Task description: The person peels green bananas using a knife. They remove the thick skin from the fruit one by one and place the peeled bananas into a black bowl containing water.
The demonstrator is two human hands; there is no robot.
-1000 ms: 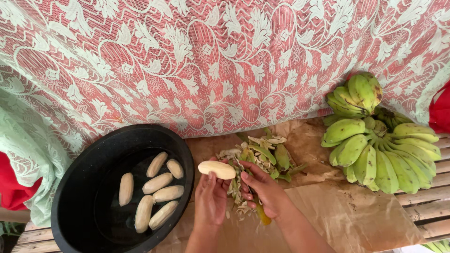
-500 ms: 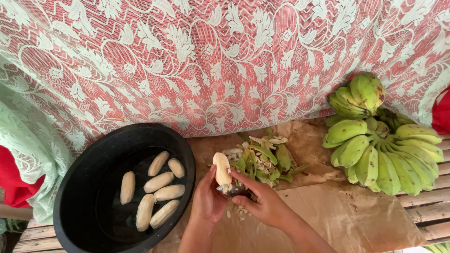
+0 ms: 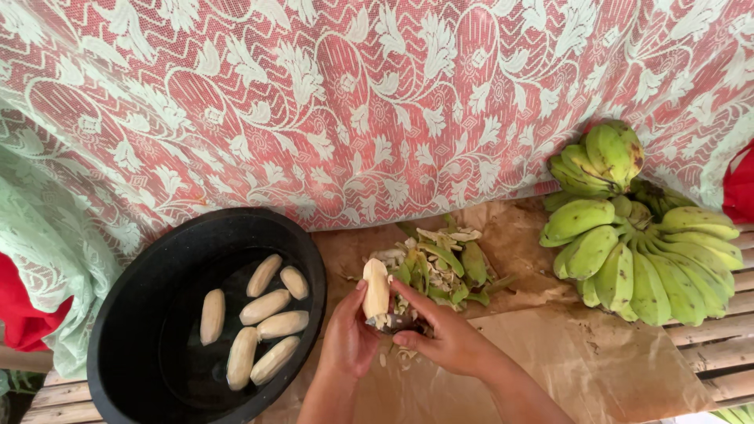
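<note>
A makeshift home food-preparation spot, likely outdoors or on a porch.

A slatted wooden tabletop (image 3: 719, 345) covered with brown paper (image 3: 597, 369) backs onto a hung red-and-white lace cloth (image 3: 377, 102) in place of a wall. On it lie a bunch of green bananas (image 3: 636, 251), a heap of peels (image 3: 444, 263), and a black basin (image 3: 149, 314) of water holding peeled bananas (image 3: 263, 306).

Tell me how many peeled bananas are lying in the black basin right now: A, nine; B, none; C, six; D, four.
C: six pale peeled bananas lie in the black basin, while a seventh peeled banana is held upright in the left hand, outside the basin.
</note>
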